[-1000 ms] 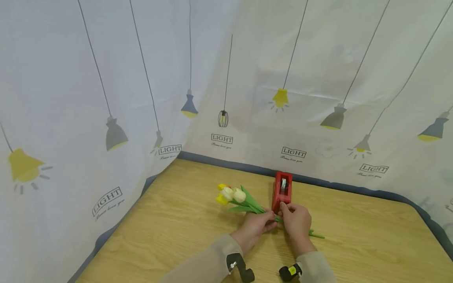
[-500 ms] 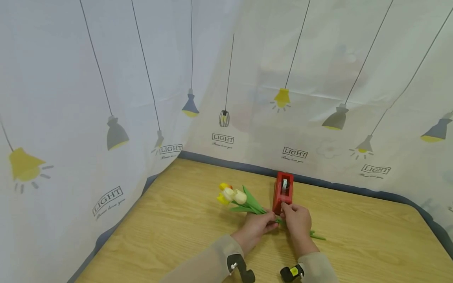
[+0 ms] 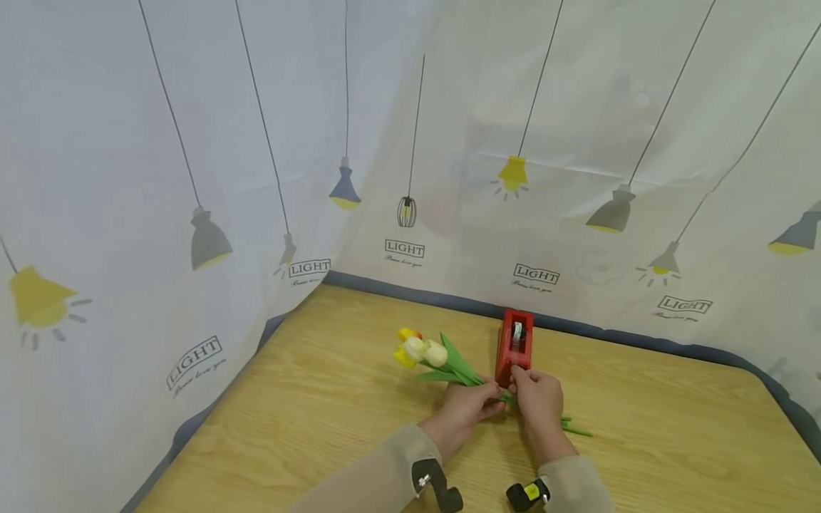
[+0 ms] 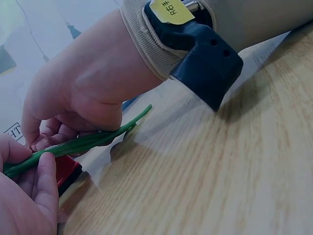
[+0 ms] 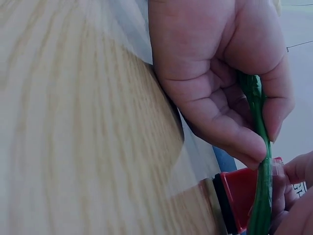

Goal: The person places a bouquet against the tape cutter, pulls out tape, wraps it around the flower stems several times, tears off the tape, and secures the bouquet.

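A bunch of artificial tulips (image 3: pixel 420 350), yellow and cream, points left in the head view. My left hand (image 3: pixel 465 410) grips its green stems (image 5: pixel 264 200), thumb above and fingers below. Close on the right, my right hand (image 3: pixel 540 402) has its fingertips against the front of a red tape dispenser (image 3: pixel 503 356). A short clear strip of tape (image 5: pixel 277 168) lies at the stems by the right fingertips, which pinch it. Bare stem ends (image 4: pixel 144 110) stick out past the right hand. The dispenser's cutting edge is hidden by the fingers.
Everything is on a wood-grain table (image 3: pixel 333 399). Its far edge meets a hanging cloth (image 3: pixel 462 235) printed with lamps, and a second stretch of cloth (image 3: pixel 115 214) runs along the left side. A black camera mount (image 4: pixel 210 63) sits on the right wrist.
Both hands stay nearly in place between the stems and the dispenser. The head view shifts very slightly.
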A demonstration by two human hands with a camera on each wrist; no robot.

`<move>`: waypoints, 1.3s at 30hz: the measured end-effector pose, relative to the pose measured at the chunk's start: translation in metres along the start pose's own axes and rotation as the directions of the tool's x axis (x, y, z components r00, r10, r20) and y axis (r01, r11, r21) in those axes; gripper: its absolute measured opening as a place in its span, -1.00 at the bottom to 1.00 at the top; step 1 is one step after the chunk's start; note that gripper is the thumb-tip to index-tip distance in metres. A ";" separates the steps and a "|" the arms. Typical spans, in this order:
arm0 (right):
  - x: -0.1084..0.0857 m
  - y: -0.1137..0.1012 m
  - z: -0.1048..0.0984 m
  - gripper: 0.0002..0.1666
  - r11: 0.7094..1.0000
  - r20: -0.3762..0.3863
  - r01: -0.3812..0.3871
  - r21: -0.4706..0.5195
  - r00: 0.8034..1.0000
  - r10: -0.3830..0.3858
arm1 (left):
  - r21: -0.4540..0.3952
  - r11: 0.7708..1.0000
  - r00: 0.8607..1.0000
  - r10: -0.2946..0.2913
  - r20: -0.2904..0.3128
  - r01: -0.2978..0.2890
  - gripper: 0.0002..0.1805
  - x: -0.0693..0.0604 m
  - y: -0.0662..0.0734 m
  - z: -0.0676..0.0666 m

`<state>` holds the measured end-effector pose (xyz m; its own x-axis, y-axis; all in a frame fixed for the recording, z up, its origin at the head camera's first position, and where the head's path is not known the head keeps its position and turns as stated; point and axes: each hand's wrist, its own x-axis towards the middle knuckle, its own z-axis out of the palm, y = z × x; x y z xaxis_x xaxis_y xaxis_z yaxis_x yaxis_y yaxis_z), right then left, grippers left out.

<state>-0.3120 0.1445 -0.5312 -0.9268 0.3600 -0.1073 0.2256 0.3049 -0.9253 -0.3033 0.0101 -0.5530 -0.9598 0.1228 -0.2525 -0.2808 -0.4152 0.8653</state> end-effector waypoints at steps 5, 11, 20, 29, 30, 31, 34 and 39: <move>0.000 0.000 0.003 -0.54 1.000 -0.027 0.005 -0.017 1.000 -0.006 | 0.003 1.000 1.000 0.005 -0.001 -0.005 -0.86 0.000 0.001 0.000; 0.000 -0.002 0.005 -0.55 1.000 -0.066 -0.002 -0.024 0.998 0.000 | 0.007 1.000 1.000 0.009 -0.006 -0.009 -0.88 0.000 0.002 0.001; 0.000 0.000 0.005 -0.57 1.000 -0.065 0.022 -0.012 0.998 -0.023 | -0.009 1.000 1.000 0.030 0.000 -0.030 -0.88 0.003 -0.001 -0.001; -0.001 0.002 0.003 -0.62 1.000 -0.059 0.005 0.017 0.998 -0.004 | -0.004 1.000 1.000 0.021 0.011 -0.021 -0.89 0.000 -0.002 -0.001; -0.001 0.002 0.003 -0.63 1.000 -0.062 0.008 0.021 0.998 -0.006 | -0.003 1.000 1.000 0.026 0.014 -0.026 -0.89 0.000 -0.002 -0.001; -0.001 0.002 0.003 -0.64 1.000 -0.065 0.012 0.024 0.998 -0.010 | -0.004 1.000 0.999 0.029 0.015 -0.029 -0.89 0.000 -0.002 -0.001; 0.000 0.003 0.004 -0.65 0.999 -0.068 0.024 0.021 0.997 -0.023 | -0.004 0.999 0.999 0.032 0.014 -0.032 -0.88 -0.001 -0.001 -0.001; 0.000 0.007 0.008 -0.64 0.999 -0.082 0.039 0.009 0.996 -0.038 | 0.005 1.000 1.000 0.029 0.006 -0.029 -0.86 -0.003 0.000 -0.002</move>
<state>-0.3128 0.1397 -0.5408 -0.9070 0.4191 -0.0418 0.1866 0.3108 -0.9320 -0.3008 0.0081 -0.5536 -0.9676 0.1158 -0.2246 -0.2525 -0.4145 0.8743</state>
